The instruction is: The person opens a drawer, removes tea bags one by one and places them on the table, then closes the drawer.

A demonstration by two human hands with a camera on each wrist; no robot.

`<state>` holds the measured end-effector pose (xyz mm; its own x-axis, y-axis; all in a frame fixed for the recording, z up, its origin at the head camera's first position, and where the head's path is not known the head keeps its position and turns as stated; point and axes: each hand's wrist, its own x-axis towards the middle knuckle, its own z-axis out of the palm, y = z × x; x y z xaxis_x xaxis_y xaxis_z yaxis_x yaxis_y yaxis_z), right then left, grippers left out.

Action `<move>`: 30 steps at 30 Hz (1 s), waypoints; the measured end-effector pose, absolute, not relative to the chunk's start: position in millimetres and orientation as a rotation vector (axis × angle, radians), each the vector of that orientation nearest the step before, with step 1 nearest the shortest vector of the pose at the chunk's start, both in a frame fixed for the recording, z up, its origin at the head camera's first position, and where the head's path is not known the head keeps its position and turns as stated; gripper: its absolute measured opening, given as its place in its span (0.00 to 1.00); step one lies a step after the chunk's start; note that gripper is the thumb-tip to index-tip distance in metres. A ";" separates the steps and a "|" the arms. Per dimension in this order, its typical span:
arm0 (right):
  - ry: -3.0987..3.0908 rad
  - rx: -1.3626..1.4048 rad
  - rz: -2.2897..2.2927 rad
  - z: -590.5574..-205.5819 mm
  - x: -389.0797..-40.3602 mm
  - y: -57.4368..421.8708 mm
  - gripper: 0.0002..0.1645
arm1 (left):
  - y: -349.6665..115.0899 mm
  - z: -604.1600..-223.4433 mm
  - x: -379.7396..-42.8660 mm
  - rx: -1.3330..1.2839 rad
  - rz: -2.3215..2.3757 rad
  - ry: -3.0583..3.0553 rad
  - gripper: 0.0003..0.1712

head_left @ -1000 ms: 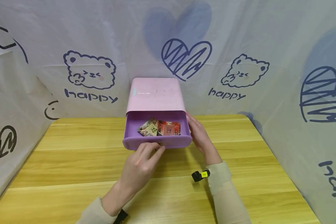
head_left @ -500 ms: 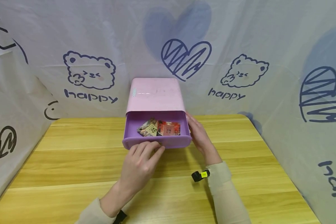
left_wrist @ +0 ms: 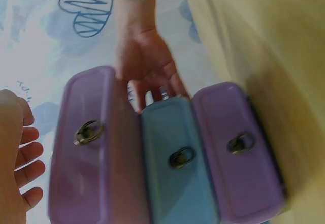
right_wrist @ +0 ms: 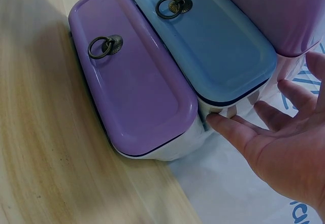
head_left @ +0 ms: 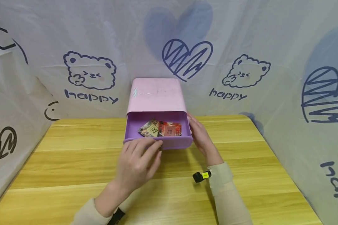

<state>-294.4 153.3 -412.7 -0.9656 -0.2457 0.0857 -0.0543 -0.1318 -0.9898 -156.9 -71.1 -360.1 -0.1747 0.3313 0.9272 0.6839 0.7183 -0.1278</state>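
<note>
Left hand (head_left: 135, 165) leftward; 3 drawers (left_wrist: 179, 183)

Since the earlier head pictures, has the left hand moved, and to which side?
Yes. Judged against the pink cabinet top, which stays in place in the head view, the left hand has shifted slightly leftward.

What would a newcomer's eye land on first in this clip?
Most likely the pulled-out purple top drawer of the pink cabinet, mid-picture in the head view, with a red card and a yellowish card inside. The left hand is at its front, the right hand at the cabinet's right side. Behind, bear drawings stand out on the pale backdrop.
</note>
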 end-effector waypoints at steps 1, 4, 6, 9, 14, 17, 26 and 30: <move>1.978 -0.345 -2.246 -412.8 -294.5 153.3 0.35 | -72.0 -356.6 -157.0 -0.796 -0.397 -1.772 0.16; 1.981 -0.345 -2.245 -412.8 -294.5 153.3 0.35 | -75.1 -346.2 -158.3 -0.782 -0.420 -1.771 0.16; 1.986 -0.344 -2.242 -412.9 -294.5 153.4 0.34 | -77.8 -339.9 -160.0 -0.784 -0.435 -1.791 0.17; 1.991 -0.347 -2.235 -413.8 -295.2 153.6 0.34 | -83.5 -331.2 -163.3 -0.801 -0.447 -1.837 0.17; 1.994 -0.348 -2.232 -413.6 -295.3 152.6 0.34 | -95.6 -315.5 -171.9 -0.873 -0.415 -1.941 0.17; 1.995 -0.357 -2.234 -412.6 -295.1 152.1 0.34 | -103.0 -304.5 -178.6 -0.972 -0.357 -2.021 0.18; 1.987 -0.362 -2.241 -412.2 -295.6 152.5 0.34 | -113.1 -277.4 -199.6 -1.264 -0.136 -2.220 0.16; 1.988 -0.353 -2.238 -412.5 -295.5 153.0 0.33 | -112.2 -271.4 -208.1 -1.301 -0.075 -2.250 0.14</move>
<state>-295.5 153.0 -412.5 -0.9646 -0.2481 0.0899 -0.0600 -0.1256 -0.9903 -208.1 -112.2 -271.4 -0.3920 0.7892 0.4728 0.8191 0.5334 -0.2113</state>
